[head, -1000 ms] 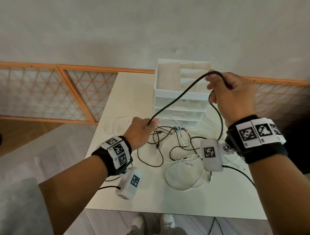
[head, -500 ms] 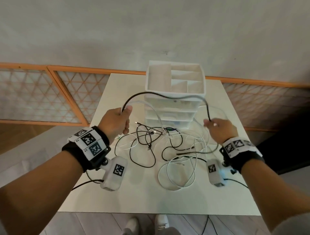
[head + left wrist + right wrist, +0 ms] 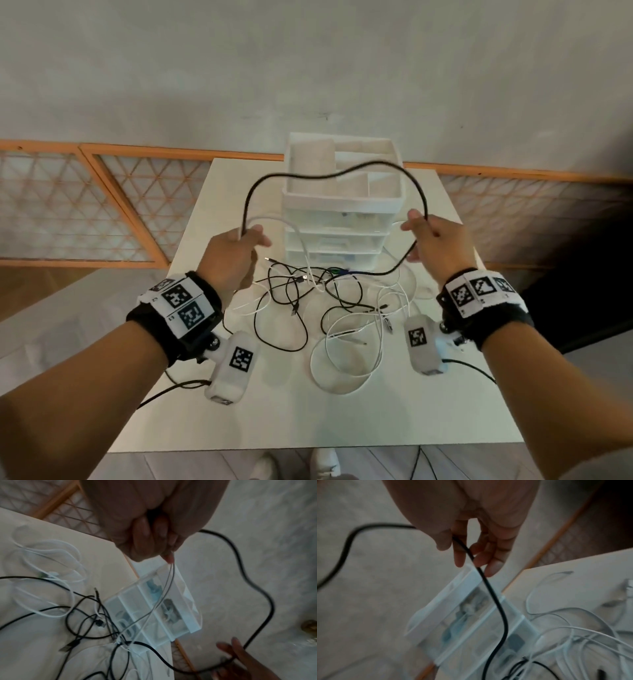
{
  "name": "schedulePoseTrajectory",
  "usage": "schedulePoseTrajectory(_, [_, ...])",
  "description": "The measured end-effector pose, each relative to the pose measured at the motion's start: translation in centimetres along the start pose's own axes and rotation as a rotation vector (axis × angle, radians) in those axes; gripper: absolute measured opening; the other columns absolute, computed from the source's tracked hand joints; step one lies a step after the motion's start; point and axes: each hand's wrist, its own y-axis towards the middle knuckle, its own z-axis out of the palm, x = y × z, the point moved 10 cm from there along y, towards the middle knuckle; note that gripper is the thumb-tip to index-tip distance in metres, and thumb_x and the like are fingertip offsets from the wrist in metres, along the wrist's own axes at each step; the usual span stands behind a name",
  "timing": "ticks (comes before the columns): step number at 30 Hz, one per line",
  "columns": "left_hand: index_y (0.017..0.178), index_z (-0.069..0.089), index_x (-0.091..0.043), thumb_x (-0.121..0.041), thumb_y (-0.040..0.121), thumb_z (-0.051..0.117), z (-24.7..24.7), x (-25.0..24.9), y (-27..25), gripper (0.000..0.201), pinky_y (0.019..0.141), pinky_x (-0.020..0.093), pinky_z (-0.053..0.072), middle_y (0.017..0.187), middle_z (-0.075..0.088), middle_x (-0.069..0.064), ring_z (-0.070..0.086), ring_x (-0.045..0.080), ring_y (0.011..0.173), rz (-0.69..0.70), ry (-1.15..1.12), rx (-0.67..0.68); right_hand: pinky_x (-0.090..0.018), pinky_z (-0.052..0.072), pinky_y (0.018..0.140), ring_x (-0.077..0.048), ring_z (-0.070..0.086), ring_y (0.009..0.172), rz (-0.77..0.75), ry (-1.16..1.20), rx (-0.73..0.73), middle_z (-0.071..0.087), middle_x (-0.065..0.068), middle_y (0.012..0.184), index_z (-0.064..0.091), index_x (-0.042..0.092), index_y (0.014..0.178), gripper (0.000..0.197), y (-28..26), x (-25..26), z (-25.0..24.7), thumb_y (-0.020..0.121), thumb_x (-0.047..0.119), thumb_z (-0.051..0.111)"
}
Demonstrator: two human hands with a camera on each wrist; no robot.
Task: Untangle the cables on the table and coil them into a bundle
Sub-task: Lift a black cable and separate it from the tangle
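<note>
A thick black cable [image 3: 329, 176] arcs in the air between my two hands, over the drawer unit. My left hand [image 3: 236, 250] grips one part of it in a fist [image 3: 150, 538], along with a thin white cable [image 3: 164, 592] that hangs down to the pile. My right hand [image 3: 433, 236] pinches the black cable [image 3: 494, 596] between thumb and fingers, and from there it drops to the tangle. A tangle of black and white cables [image 3: 329, 301] lies on the white table [image 3: 308, 421] below and between my hands.
A white plastic drawer unit [image 3: 342, 212] with an open-top tray stands at the table's back middle, right behind the tangle. A white adapter [image 3: 424, 291] lies at the right. A wood-framed lattice panel [image 3: 85, 205] runs along the wall behind.
Both hands have risen and the right one has moved outward, so the black cable now forms a high wide arc over the drawer unit. The left hand now also holds a white cable.
</note>
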Motion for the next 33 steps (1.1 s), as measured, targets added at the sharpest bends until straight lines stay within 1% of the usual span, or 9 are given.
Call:
schedulePoseTrajectory(4, [0.119, 0.064, -0.024, -0.045, 0.087, 0.067, 7.4, -3.3, -2.0, 0.039, 0.038, 0.020, 0.023, 0.047, 0.031, -0.008, 0.022, 0.014, 0.041, 0.140, 0.038, 0.364, -0.032, 0.056, 0.074, -0.011, 0.070, 0.057, -0.284, 0.104, 0.137, 0.067, 0.004, 0.056, 0.073, 0.037, 0.092, 0.025, -2.8, 8.9, 2.2, 0.097, 0.050, 0.052])
schedulePoseTrajectory(7, [0.116, 0.065, -0.028, -0.051, 0.081, 0.069, 11.9, -3.5, -3.5, 0.041, 0.042, 0.020, 0.024, 0.041, 0.033, -0.011, 0.023, 0.012, 0.040, 0.150, 0.178, 0.473, -0.048, 0.060, 0.074, -0.022, 0.070, 0.059, -0.407, 0.264, 0.125, 0.070, -0.006, 0.066, 0.072, 0.038, 0.087, 0.022, -3.4, 14.2, 1.2, 0.098, 0.041, 0.054])
schedulePoseTrajectory(10, [0.087, 0.072, -0.028, -0.054, 0.089, 0.060, 13.5, -1.4, -3.4, 0.028, 0.047, 0.026, 0.028, 0.043, 0.033, -0.009, 0.027, 0.015, 0.040, 0.162, 0.356, 0.470, -0.050, 0.061, 0.068, -0.033, 0.068, 0.062, -0.414, 0.540, 0.042, 0.066, -0.017, 0.076, 0.069, 0.016, 0.090, 0.025, -2.2, 15.9, -2.0, 0.101, 0.027, 0.050])
schedulePoseTrajectory(13, [0.088, 0.072, -0.025, -0.051, 0.095, 0.050, 11.8, 0.5, -2.0, 0.035, 0.046, 0.022, 0.033, 0.040, 0.038, -0.011, 0.035, 0.012, 0.037, 0.149, 0.429, 0.346, -0.037, 0.059, 0.067, -0.034, 0.074, 0.073, -0.413, 0.601, 0.009, 0.066, -0.014, 0.073, 0.067, 0.016, 0.093, 0.035, -0.9, 15.5, -4.2, 0.102, 0.040, 0.045])
schedulePoseTrajectory(17, [0.084, 0.062, -0.018, -0.036, 0.099, 0.049, 10.2, -0.8, -0.6, 0.027, 0.035, 0.018, 0.025, 0.043, 0.037, -0.011, 0.030, 0.005, 0.035, 0.005, 0.037, 0.298, -0.033, 0.055, 0.063, -0.023, 0.072, 0.070, -0.462, 0.239, -0.003, 0.071, -0.004, 0.074, 0.064, 0.029, 0.087, 0.034, -0.7, 13.2, -2.7, 0.101, 0.051, 0.042])
schedulePoseTrajectory(21, [0.092, 0.061, -0.014, -0.049, 0.097, 0.049, 8.8, -5.4, 0.0, 0.037, 0.039, 0.018, 0.020, 0.048, 0.034, -0.008, 0.027, 0.008, 0.039, 0.070, -0.111, 0.230, -0.037, 0.052, 0.061, -0.013, 0.061, 0.061, -0.613, -0.075, 0.047, 0.060, 0.011, 0.066, 0.060, 0.025, 0.085, 0.031, -2.3, 12.6, 0.4, 0.102, 0.042, 0.041])
schedulePoseTrajectory(24, [0.098, 0.062, -0.015, -0.037, 0.101, 0.047, 9.6, -6.4, -0.2, 0.026, 0.040, 0.016, 0.019, 0.062, 0.050, 0.000, 0.029, 0.010, 0.041, 0.141, -0.085, 0.266, -0.040, 0.053, 0.059, -0.019, 0.058, 0.058, -0.658, -0.130, 0.151, 0.054, 0.015, 0.058, 0.053, 0.035, 0.079, 0.025, -4.1, 13.5, 2.5, 0.103, 0.032, 0.046])
schedulePoseTrajectory(28, [0.112, 0.061, -0.021, -0.036, 0.103, 0.043, 12.1, -4.2, -1.3, 0.025, 0.038, 0.019, 0.026, 0.104, 0.067, 0.008, 0.031, 0.012, 0.045, 0.140, 0.029, 0.399, -0.032, 0.050, 0.055, -0.020, 0.063, 0.056, -0.487, 0.276, 0.215, 0.062, 0.009, 0.059, 0.062, 0.022, 0.081, 0.027, -3.1, 14.9, 2.0, 0.103, 0.028, 0.048])
schedulePoseTrajectory(33, [0.111, 0.055, -0.011, -0.031, 0.106, 0.035, 13.5, 1.3, -1.9, 0.029, 0.037, 0.019, 0.020, 0.078, 0.062, 0.003, 0.026, 0.013, 0.043, 0.010, 0.180, 0.507, -0.026, 0.049, 0.051, -0.031, 0.063, 0.062, -0.355, 0.671, 0.085, 0.062, -0.022, 0.077, 0.061, 0.006, 0.088, 0.026, 0.0, 15.8, -1.5, 0.103, 0.022, 0.047])
